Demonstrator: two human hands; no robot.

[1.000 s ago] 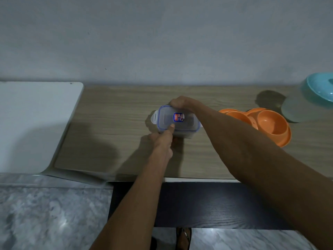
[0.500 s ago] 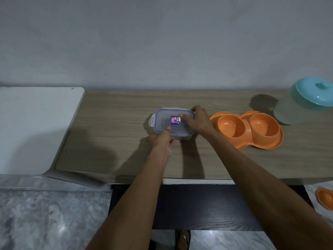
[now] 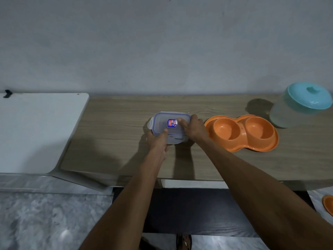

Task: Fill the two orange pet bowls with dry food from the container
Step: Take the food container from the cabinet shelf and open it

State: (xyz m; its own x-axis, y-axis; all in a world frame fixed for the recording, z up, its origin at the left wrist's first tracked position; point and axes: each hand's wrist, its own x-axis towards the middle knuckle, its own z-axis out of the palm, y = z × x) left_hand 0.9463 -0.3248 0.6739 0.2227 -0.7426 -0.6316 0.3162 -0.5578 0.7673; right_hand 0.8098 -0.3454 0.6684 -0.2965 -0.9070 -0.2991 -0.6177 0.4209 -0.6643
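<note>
1. A small clear food container (image 3: 171, 127) with a blue-rimmed snap lid and a blue and red sticker is seen on the wooden desk (image 3: 115, 134), to the left of the orange double pet bowl (image 3: 242, 135) and near it, but apart from it.
2. The container is gripped by both hands. The left hand (image 3: 158, 141) is closed on its near-left corner, with the thumb laid on the lid. The right hand (image 3: 193, 128) is wrapped over its right end, with the thumb pressed on the lid beside the sticker.
3. The lid is seen seated on the container; the side tab furthest from the pet bowl stands flipped outward, and the near tab appears to hang down. Whether the remaining clips are released cannot be told.
4. Both cups of the pet bowl are seen empty, so the step in hand is judged to be the opening of the container; no pouring has begun.
5. A large translucent tub with a turquoise lid (image 3: 301, 105) stands on the far side of the pet bowl from the container and is touched by neither hand.
6. For the next move, any clips left fastened would have to be freed and the lid lifted off while the base is held steady.
7. The opened container would then have to be carried over each cup and tipped gently, so that kibble is not spilled onto the desk.
</note>
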